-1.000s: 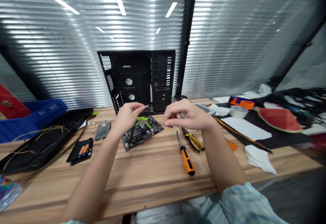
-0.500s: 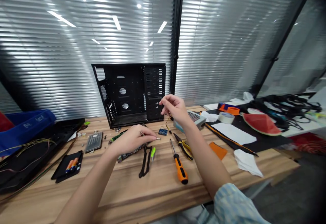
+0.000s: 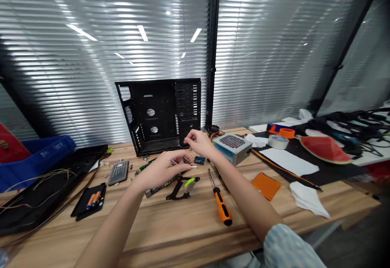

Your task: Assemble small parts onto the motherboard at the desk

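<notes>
My left hand point(image 3: 161, 170) is closed above the circuit boards, thumb and fingers pinching a small silver screw-like pin point(image 3: 194, 166). Thin pale strands point(image 3: 172, 161) show between its fingers. Just below that hand is a black bracket point(image 3: 173, 197), with a bright green-tipped piece point(image 3: 190, 181) against it; whether the hand touches the bracket is hidden. My right hand point(image 3: 198, 141) is raised in front of the black computer case point(image 3: 161, 117), fingers pinched together; anything in them is too small to make out. A green circuit board point(image 3: 161, 189) lies partly under my left hand, a small blue board point(image 3: 199, 160) beyond.
An orange screwdriver point(image 3: 222, 205) lies near my right forearm. Beyond that arm stands a power supply point(image 3: 233, 146), with an orange plate point(image 3: 266, 185) closer. On the left are a grey drive point(image 3: 118, 172), a black tray point(image 3: 91, 203) with batteries, and a blue bin point(image 3: 45, 154).
My right hand has come lower and leftward, nearer my left hand. The black bracket and green-tipped piece have turned and now lie more sideways. The view has shifted slightly.
</notes>
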Action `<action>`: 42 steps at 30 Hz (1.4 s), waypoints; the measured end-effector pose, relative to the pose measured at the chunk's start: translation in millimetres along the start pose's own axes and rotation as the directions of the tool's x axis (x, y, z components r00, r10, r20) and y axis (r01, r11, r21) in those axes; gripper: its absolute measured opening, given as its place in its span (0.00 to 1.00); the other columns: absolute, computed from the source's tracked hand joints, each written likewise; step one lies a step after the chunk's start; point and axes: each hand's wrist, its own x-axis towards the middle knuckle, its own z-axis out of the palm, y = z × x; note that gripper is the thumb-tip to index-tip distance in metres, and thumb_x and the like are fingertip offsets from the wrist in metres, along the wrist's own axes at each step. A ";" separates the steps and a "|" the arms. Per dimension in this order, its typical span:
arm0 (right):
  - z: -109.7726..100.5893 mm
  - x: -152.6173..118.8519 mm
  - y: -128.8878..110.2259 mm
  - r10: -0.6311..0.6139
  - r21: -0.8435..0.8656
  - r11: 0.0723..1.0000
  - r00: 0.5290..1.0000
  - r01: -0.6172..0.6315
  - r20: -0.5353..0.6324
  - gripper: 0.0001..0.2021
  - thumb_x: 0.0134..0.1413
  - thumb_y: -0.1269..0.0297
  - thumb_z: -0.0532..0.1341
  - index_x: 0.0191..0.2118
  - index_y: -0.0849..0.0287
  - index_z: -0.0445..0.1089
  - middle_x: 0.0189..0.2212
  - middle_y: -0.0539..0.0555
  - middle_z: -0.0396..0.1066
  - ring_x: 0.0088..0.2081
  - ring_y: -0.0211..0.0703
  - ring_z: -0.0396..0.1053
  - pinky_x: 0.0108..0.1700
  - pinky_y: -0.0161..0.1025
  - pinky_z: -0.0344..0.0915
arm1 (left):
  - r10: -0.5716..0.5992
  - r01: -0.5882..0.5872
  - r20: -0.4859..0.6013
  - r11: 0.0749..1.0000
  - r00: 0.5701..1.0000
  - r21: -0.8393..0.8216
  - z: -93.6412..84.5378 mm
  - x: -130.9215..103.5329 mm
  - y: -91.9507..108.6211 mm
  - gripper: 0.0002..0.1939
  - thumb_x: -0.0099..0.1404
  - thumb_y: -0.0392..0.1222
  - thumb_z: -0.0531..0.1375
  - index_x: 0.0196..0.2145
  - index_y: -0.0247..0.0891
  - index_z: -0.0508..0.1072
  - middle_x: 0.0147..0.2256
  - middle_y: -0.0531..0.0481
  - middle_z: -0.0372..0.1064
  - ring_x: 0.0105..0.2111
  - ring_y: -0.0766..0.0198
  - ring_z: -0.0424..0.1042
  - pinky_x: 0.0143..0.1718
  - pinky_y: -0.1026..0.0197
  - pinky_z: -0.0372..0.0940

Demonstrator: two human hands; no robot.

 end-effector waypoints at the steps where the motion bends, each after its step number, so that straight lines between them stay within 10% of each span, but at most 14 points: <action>1: 0.7 -0.1 -0.1 0.010 0.008 1.000 1.000 -0.010 0.000 0.06 0.56 0.67 0.58 0.28 0.57 0.65 0.28 0.51 0.76 0.21 0.35 0.69 0.27 0.33 0.64 | 0.001 -0.001 -0.008 1.000 1.000 0.000 -0.1 -0.3 0.8 0.13 0.64 0.49 0.57 0.40 0.39 0.74 0.28 0.53 0.67 0.29 0.66 0.63 0.31 0.64 0.58; 12: -2.3 1.9 -3.7 0.175 0.210 0.963 0.984 -0.166 -0.023 0.06 0.56 0.70 0.59 0.28 0.59 0.63 0.31 0.53 0.76 0.22 0.32 0.70 0.22 0.28 0.62 | 0.020 -0.019 -0.044 1.000 0.999 0.021 -5.3 2.0 -5.0 0.16 0.64 0.51 0.57 0.38 0.38 0.77 0.38 0.46 0.75 0.39 0.58 0.71 0.42 0.60 0.63; 19: -13.2 1.8 -12.2 0.309 0.655 0.709 0.950 -0.260 0.043 0.07 0.58 0.68 0.60 0.30 0.59 0.62 0.34 0.54 0.76 0.22 0.30 0.69 0.20 0.27 0.62 | 0.004 0.032 -0.240 0.989 0.971 0.144 -16.1 8.6 -24.6 0.16 0.64 0.51 0.56 0.36 0.37 0.77 0.33 0.49 0.74 0.32 0.63 0.68 0.33 0.64 0.61; 31: -23.8 1.4 -17.5 0.279 0.852 0.403 0.931 -0.334 0.233 0.11 0.50 0.66 0.64 0.29 0.58 0.58 0.24 0.43 0.65 0.20 0.28 0.59 0.23 0.30 0.59 | -0.139 0.097 -0.556 0.990 0.820 -0.104 -29.8 20.3 -47.5 0.15 0.58 0.51 0.61 0.33 0.36 0.75 0.19 0.57 0.57 0.19 0.71 0.53 0.21 0.66 0.47; 42: -33.7 -12.3 -28.3 0.034 0.607 0.729 0.903 -0.316 0.428 0.15 0.46 0.61 0.68 0.27 0.59 0.60 0.20 0.44 0.64 0.20 0.31 0.61 0.24 0.31 0.62 | -0.061 0.153 -0.648 0.984 0.759 0.086 -31.5 22.8 -59.5 0.15 0.60 0.51 0.58 0.34 0.36 0.77 0.21 0.54 0.62 0.23 0.68 0.59 0.24 0.65 0.51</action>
